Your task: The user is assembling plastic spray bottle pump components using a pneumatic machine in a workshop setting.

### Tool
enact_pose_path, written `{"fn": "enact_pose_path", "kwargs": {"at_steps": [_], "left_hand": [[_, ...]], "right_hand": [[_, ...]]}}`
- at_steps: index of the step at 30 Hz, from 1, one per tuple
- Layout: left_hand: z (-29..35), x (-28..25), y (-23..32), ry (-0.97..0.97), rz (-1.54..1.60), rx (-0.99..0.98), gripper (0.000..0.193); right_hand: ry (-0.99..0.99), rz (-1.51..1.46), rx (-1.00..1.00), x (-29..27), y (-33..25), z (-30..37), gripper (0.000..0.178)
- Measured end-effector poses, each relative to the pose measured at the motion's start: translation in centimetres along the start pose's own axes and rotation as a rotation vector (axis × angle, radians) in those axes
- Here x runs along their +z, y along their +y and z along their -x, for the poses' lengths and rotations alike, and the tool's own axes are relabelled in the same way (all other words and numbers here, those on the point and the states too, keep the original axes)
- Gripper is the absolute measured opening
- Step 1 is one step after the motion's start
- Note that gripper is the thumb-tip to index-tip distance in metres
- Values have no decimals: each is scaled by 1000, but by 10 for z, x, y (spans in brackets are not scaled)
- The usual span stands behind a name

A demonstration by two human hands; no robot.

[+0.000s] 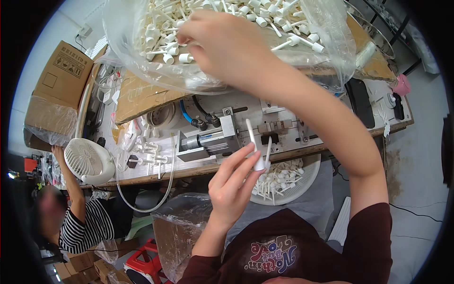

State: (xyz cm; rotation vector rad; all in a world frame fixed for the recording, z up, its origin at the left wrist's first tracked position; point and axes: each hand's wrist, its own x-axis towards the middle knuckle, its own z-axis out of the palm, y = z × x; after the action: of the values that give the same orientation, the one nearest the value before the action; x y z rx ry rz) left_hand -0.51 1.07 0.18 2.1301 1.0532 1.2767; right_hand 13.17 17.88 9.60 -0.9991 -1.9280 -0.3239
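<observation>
My left hand (231, 187) is closed on two white plastic caps with long stems (258, 163), held between thumb and fingers with the stems pointing up. It is in front of a metal bench fixture with a pneumatic cylinder (210, 141) and a small clamp block (274, 127). My right arm stretches across the bench. My right hand (220, 45) is over a heap of similar white stemmed caps (265, 21) in a clear plastic bag (127, 52). Its fingers curl down at the heap's left part; whatever is between them is hidden.
Below the bench edge stands a white round basket (314, 175) with more stemmed caps. A white fan (89, 161), loose white parts (149, 154) and a clear hose (120, 189) lie left. A phone (359, 102) lies right. Another person (90, 222) is at the far left.
</observation>
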Motion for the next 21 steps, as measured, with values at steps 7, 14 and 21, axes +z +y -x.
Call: {"fn": "enact_pose_path", "kwargs": {"at_steps": [7, 14, 21], "left_hand": [[-2, 23, -7, -71, -123, 61, 31], [-5, 33, -15, -183, -353, 156, 28], [-12, 36, -11, -242, -433, 146, 26]], "right_hand": [[-519, 232, 154, 77, 30, -50, 23], [-452, 14, 210, 29, 75, -23, 16], [-286, -125, 164, -89, 36, 50, 17]]}}
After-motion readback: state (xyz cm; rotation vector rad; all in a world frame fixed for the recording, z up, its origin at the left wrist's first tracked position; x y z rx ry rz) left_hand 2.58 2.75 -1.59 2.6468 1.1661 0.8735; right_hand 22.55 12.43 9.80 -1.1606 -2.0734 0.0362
